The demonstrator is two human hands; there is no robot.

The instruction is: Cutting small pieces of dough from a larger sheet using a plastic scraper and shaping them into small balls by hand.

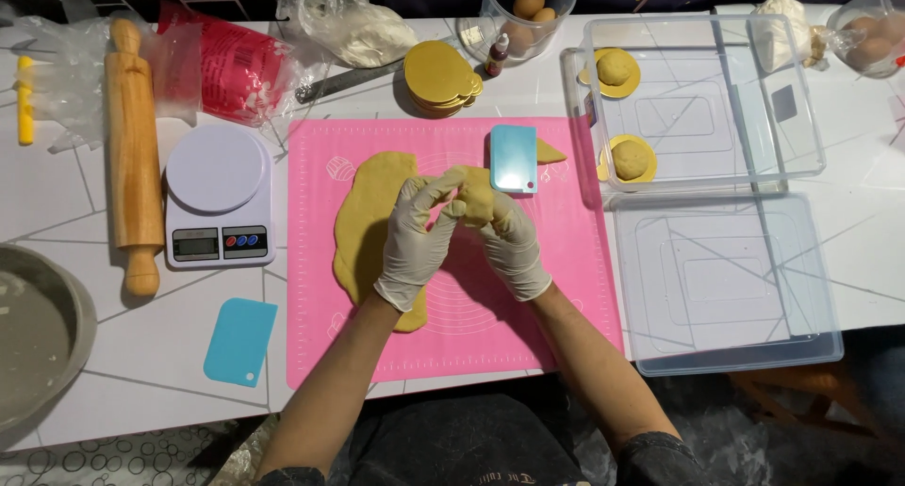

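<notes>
Both hands wear white gloves and meet over a pink silicone mat (pixel 528 335). My left hand (pixel 415 241) and my right hand (pixel 509 241) pinch a small piece of yellow dough (pixel 471 192) between their fingertips. A long flattened slab of the same dough (pixel 363 213) lies on the mat under my left hand. A light blue scraper (pixel 513 158) rests on the mat just beyond the hands, with a dough scrap (pixel 550 152) beside it.
A clear plastic box (pixel 801 128) at right holds two dough balls on gold discs (pixel 616 71) (pixel 630 159); its lid (pixel 735 354) lies nearer. Left: white kitchen scale (pixel 219 198), wooden rolling pin (pixel 132 156), second blue scraper (pixel 240 340), grey bowl (pixel 38 335). Gold discs stack (pixel 438 76) at back.
</notes>
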